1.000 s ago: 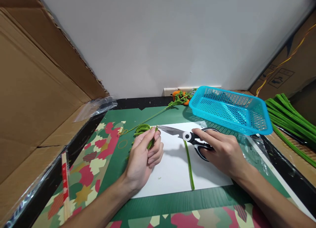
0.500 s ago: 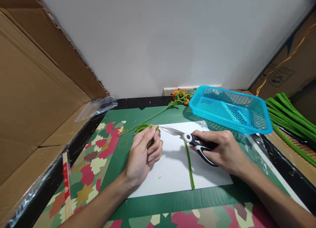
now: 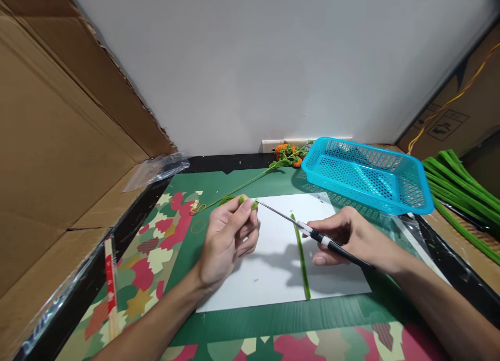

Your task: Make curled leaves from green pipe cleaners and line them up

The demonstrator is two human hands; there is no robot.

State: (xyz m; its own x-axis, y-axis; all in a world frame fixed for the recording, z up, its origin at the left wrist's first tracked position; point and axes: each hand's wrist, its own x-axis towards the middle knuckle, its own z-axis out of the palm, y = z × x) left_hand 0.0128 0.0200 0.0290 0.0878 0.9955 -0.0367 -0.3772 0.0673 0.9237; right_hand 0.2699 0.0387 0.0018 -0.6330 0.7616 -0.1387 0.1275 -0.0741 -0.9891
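Note:
My left hand (image 3: 230, 238) is closed around a bundle of green fuzzy pipe cleaners (image 3: 226, 199), and a short end pokes out past the thumb. The rest of the bundle is hidden by the fingers. In my right hand (image 3: 351, 236) are black-and-white scissors (image 3: 308, 231), turned edge-on, with the blade tips touching or very near that green end. One cut green pipe cleaner (image 3: 300, 262) lies lengthwise on the white paper (image 3: 269, 277) between my hands, below the scissors.
A turquoise perforated basket (image 3: 367, 173) stands at the back right. Beside it lie more long green pipe cleaners (image 3: 461, 189). An orange flower with a green stem (image 3: 287, 153) rests at the back. A red-and-tan stick-like packet (image 3: 110, 283) lies at left, near cardboard walls (image 3: 58, 116).
The scissors have rolled in my right hand from flat to edge-on. Their tips stay close to the green end in my left hand. The view has shifted slightly.

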